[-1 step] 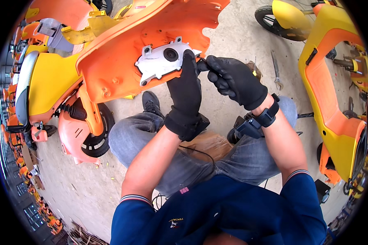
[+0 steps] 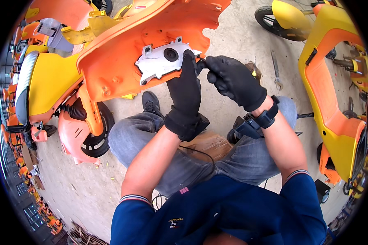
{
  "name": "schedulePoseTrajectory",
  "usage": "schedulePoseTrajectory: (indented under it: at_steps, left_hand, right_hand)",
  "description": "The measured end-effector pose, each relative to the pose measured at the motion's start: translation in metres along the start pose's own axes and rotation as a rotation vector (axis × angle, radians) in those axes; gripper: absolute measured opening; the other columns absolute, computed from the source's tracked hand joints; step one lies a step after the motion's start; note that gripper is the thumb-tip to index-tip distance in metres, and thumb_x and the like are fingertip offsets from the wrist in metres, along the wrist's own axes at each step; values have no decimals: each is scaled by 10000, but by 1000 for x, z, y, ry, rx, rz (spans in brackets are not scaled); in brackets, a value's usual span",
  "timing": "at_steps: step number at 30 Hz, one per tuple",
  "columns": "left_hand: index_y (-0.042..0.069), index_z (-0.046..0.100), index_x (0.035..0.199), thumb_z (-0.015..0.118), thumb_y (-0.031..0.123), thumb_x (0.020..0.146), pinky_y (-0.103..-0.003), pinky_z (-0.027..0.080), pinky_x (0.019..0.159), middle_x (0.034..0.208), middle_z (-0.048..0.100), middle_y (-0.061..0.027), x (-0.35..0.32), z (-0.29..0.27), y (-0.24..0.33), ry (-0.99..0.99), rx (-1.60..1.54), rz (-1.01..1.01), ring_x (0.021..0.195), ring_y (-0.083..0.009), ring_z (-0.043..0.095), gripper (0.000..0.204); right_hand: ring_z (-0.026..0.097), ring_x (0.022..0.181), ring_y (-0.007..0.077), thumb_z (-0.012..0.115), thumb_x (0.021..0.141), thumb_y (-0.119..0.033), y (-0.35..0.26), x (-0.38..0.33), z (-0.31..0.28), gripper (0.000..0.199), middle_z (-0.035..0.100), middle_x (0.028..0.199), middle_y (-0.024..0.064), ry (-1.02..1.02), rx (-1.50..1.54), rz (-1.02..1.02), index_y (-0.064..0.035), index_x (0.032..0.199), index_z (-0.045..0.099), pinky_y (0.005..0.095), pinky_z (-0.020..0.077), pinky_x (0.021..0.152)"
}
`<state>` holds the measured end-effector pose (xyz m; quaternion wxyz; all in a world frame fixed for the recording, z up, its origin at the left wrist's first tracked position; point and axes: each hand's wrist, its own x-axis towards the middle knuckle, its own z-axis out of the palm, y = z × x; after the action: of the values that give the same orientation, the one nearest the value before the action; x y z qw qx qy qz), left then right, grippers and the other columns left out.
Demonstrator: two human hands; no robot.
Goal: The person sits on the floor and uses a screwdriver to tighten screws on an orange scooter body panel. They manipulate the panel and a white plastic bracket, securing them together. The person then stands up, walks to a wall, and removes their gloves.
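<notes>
A silver-grey metal housing (image 2: 163, 61) with a round black opening and small bolt lugs sits mounted on the inner face of an orange scooter body panel (image 2: 118, 69), tilted down to the left. The panel is glossy, curved and ragged-edged, raised above the ground with its inside facing the viewer.

Head-worn fisheye, looking steeply down — close over hands (image 2: 208, 87), lap
</notes>
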<state>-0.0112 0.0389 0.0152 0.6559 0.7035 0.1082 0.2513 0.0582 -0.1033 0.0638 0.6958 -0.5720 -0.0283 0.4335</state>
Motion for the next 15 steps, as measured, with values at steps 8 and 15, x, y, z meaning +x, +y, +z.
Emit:
schedulePoseTrajectory:
  at_steps: [8,15]
  left_hand:
    - [-37,473,1354,502,23,996,-309,545,802,1124,654,-176,0,-2,-4,-8,94,101,990,-205,663,364]
    - [-26,441,1413,411,25,1036,-320,525,909,1237,594,-183,-4,-4,-22,-79,302,181,1082,-214,633,382]
  right_hand:
    - [633,713,353,599,937,-160,23,1,19,178,627,796,175,480,-1229,-911,-23,1028,532,414,508,623]
    - [598,618,230,624,945,-243,9,5,1,234,609,740,103,163,-321,-294,-16,973,576,363,497,591]
